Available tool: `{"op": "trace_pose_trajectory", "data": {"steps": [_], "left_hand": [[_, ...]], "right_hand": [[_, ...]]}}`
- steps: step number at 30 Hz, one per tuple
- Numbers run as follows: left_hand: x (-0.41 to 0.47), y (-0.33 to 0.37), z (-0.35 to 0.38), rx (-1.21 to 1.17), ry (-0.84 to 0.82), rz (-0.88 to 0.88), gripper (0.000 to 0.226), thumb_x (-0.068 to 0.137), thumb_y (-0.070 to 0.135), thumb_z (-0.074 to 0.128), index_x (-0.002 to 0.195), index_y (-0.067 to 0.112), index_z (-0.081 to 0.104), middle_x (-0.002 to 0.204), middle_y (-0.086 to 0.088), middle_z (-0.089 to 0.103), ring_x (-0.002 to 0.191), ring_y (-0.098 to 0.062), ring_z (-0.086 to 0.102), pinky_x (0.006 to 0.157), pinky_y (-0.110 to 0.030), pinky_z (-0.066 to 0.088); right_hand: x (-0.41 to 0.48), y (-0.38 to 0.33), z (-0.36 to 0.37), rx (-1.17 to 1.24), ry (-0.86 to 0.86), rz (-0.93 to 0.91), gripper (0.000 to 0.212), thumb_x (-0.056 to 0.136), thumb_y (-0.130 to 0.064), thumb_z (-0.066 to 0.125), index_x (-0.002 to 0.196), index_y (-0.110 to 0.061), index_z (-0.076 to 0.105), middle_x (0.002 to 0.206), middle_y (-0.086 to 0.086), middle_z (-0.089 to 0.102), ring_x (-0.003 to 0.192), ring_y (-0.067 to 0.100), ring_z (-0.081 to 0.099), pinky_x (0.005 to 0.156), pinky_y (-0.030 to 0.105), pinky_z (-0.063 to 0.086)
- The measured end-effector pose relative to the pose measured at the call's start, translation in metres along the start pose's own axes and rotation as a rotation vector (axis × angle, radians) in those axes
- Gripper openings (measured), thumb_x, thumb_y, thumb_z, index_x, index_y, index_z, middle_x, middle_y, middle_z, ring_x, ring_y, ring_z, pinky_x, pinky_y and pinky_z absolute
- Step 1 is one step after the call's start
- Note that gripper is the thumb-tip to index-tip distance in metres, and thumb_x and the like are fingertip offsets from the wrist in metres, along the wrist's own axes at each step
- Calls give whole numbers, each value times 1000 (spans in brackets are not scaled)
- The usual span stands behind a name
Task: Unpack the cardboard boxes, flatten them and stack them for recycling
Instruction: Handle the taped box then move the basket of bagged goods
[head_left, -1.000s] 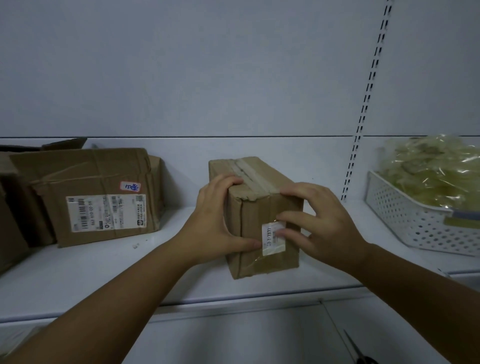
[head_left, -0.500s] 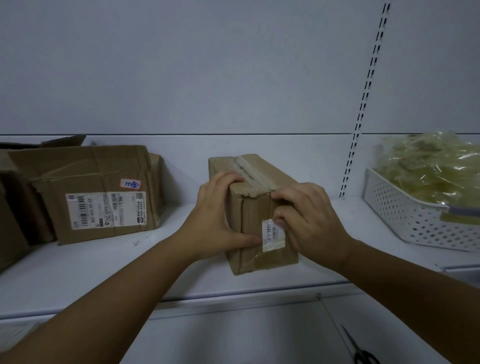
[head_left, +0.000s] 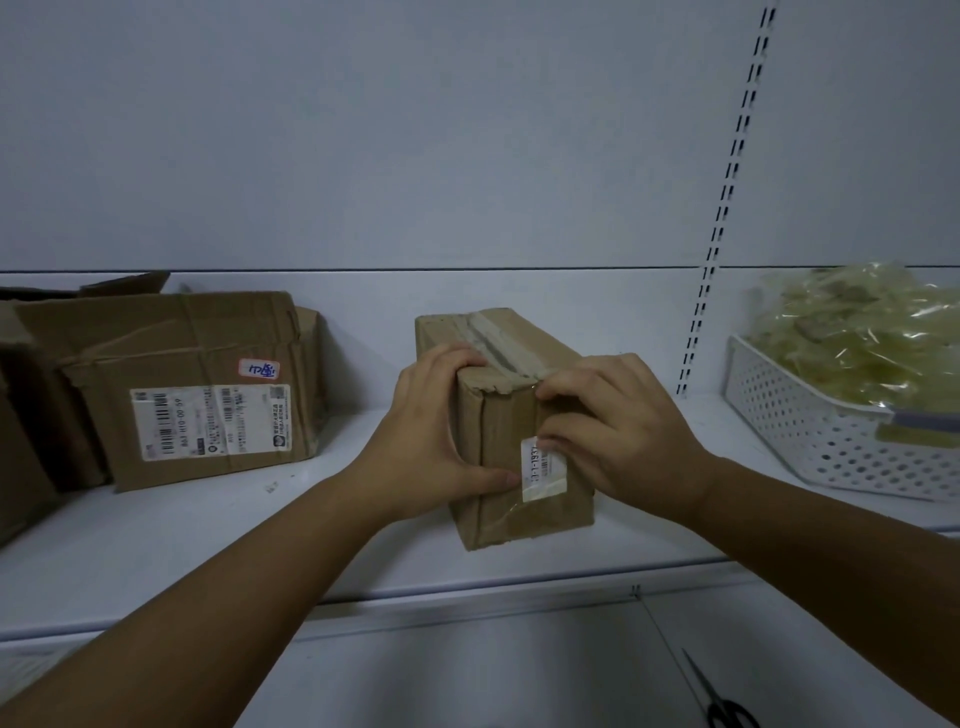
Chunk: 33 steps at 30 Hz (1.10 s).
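- The left hand (head_left: 431, 441), lying left of the taped box (head_left: 519, 332), is showing bare skin from fingertips to wrist.
- The right hand (head_left: 623, 431), lying right of the box, is likewise showing bare, with knuckle creases facing the camera.
- The left forearm (head_left: 234, 597) and right forearm (head_left: 805, 530), below the box, are running uncovered to the frame edge.
- Dim lighting is blurring fingernail detail.
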<state>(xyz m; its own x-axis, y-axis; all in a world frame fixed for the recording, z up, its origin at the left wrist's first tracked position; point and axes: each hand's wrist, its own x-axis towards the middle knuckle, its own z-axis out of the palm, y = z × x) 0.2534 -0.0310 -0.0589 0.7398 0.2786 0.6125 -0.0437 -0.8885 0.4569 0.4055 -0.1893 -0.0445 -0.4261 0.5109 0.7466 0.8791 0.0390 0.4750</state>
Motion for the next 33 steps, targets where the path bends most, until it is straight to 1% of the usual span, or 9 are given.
{"op": "trace_pose_trajectory", "data": {"steps": [6, 10, 12, 15, 21, 24, 27, 29, 33], "left_hand": [[1, 1, -1, 11, -11, 8, 95, 46, 56, 80, 125, 39, 30, 131, 17, 29, 122, -13, 32, 100, -36, 38], [0, 0, -2, 7, -9, 14, 95, 45, 56, 80, 124, 41, 29, 128, 22, 28, 122, -13, 31, 100, -35, 37], [0, 0, -2, 6, -8, 14, 95, 46, 54, 81, 124, 40, 29, 128, 22, 28, 121, -13, 31, 100, -35, 37], [0, 0, -1, -4, -5, 10, 95, 46, 51, 83, 125, 40, 30, 128, 22, 29, 121, -13, 32, 99, -35, 38], [0, 0, -1, -16, -3, 1, 94, 45, 56, 80, 123, 43, 29, 128, 22, 29, 122, -12, 32, 99, -34, 37], [0, 1, 0, -13, 2, 3, 92, 45, 56, 78, 122, 44, 29, 125, 24, 29, 121, -13, 32, 98, -33, 37], [0, 2, 0, -11, 2, -3, 92, 45, 57, 78, 122, 42, 30, 127, 20, 29, 121, -14, 32, 98, -35, 38], [0, 2, 0, -4, 1, -8, 92, 45, 56, 77, 122, 41, 30, 128, 17, 30, 121, -15, 33, 99, -37, 38], [0, 3, 0, -1, -2, -11, 91, 45, 56, 78, 122, 41, 30, 128, 16, 31, 120, -15, 33, 98, -39, 40]], "right_hand": [[0, -8, 3, -51, 14, 63, 18, 87, -18, 60, 73, -9, 66, 96, 9, 69, 95, 22, 52, 69, 38, 41], [2, -5, -1, 54, 18, 117, 14, 87, -13, 59, 78, -7, 69, 95, 9, 68, 91, 21, 53, 68, 40, 43], [2, -1, -5, 80, -19, 90, 13, 86, -16, 61, 82, -7, 70, 96, 9, 68, 91, 21, 54, 68, 40, 44], [-1, 1, -7, 66, -61, 30, 13, 84, -19, 66, 87, -8, 72, 102, 11, 68, 97, 22, 55, 74, 38, 44], [-2, -2, -2, -30, 20, -74, 10, 83, -14, 69, 77, -6, 72, 100, 11, 70, 97, 24, 59, 75, 39, 46], [-5, -3, 1, -77, 36, -84, 11, 82, -15, 71, 75, -7, 70, 99, 11, 70, 95, 27, 62, 78, 39, 47], [-8, -6, 9, -124, 53, -54, 9, 86, -13, 65, 81, -6, 65, 104, 14, 68, 103, 26, 56, 87, 41, 46], [-10, -7, 14, -161, 61, -39, 6, 86, -11, 63, 86, -6, 59, 107, 14, 66, 106, 26, 52, 91, 39, 41], [-11, -7, 20, -172, 74, -20, 9, 86, -12, 60, 89, -9, 52, 110, 12, 59, 105, 25, 49, 89, 37, 38]]}}
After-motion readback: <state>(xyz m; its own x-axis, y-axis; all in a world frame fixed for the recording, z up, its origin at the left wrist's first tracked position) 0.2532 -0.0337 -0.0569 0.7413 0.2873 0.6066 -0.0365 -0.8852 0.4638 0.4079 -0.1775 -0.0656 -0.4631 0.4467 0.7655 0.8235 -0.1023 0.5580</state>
